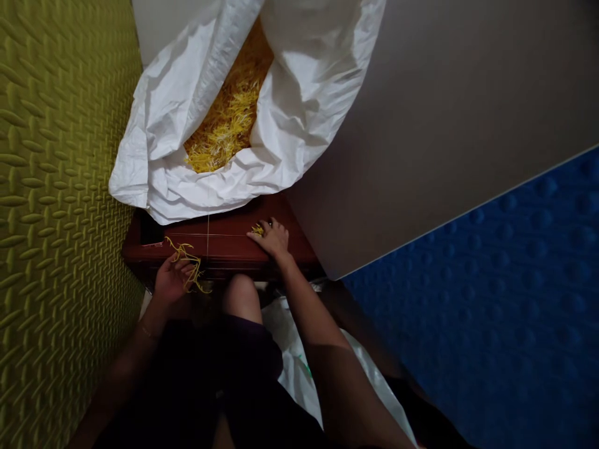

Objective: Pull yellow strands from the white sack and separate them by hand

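In the white sack (159, 187), folds partly hide the yellow strands (224, 118).

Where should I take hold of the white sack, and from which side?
Best grip is probably the thick folded rim at the near edge of the white sack, coming from the hands' side over the dark red wooden top. The rim bunches there and lies over the wood, close to the right hand, and away from the yellow strands inside.
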Tool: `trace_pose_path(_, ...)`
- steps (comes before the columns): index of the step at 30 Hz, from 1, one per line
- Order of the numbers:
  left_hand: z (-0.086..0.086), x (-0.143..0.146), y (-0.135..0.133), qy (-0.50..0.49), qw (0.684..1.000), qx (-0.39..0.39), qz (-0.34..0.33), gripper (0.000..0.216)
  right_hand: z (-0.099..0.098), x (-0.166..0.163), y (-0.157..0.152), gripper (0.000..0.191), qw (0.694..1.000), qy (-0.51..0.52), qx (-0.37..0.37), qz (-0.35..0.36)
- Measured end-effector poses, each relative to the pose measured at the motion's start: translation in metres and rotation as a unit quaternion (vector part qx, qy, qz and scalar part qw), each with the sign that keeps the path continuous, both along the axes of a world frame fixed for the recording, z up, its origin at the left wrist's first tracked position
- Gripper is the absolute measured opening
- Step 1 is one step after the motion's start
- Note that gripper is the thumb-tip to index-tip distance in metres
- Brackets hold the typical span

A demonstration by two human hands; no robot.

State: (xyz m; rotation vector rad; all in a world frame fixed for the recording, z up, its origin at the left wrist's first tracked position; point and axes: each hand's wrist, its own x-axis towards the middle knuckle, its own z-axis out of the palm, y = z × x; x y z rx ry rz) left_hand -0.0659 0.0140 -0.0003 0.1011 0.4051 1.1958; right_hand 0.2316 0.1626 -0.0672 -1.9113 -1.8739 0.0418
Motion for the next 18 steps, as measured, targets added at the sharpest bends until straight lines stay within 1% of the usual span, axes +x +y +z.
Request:
trace_pose_path(3,0.002,-0.004,-0.001,0.012,1.0,-0.003,0.01,0.025,-0.002,-0.001,0.001,0.058,0.999,-0.049,0.01,-0.009)
trace_pose_path(6,0.002,-0.003,-0.001,0.024,1.0,-0.006,0.004,0.026,-0.001,0.003,0.007,0.045,0.999,-0.038,0.007,-0.017)
trace_pose_path(8,0.001,-0.001,-0.002,0.026,1.0,-0.011,-0.001,0.027,0.001,0.006,0.014,0.036,0.999,0.03,-0.006,-0.021)
trace_pose_path(11,0.002,0.0,-0.004,0.018,1.0,-0.009,-0.012,0.028,0.007,0.012,0.024,0.027,0.989,0.145,-0.018,-0.027)
trace_pose_path(13,0.004,-0.002,-0.006,0.013,1.0,-0.001,-0.014,0.026,0.014,0.018,0.029,0.027,0.982,0.186,-0.018,-0.036)
trace_pose_path(15,0.005,-0.006,-0.007,0.013,1.0,0.002,-0.004,0.026,0.025,0.026,0.029,0.031,0.974,0.222,-0.016,-0.048)
trace_pose_path(17,0.005,-0.012,-0.007,0.022,1.0,0.001,0.004,0.025,0.036,0.037,0.021,0.039,0.961,0.269,-0.017,-0.059)
trace_pose_path(18,0.004,-0.014,-0.007,0.028,1.0,-0.002,0.007,0.026,0.041,0.043,0.012,0.044,0.954,0.291,-0.019,-0.063)
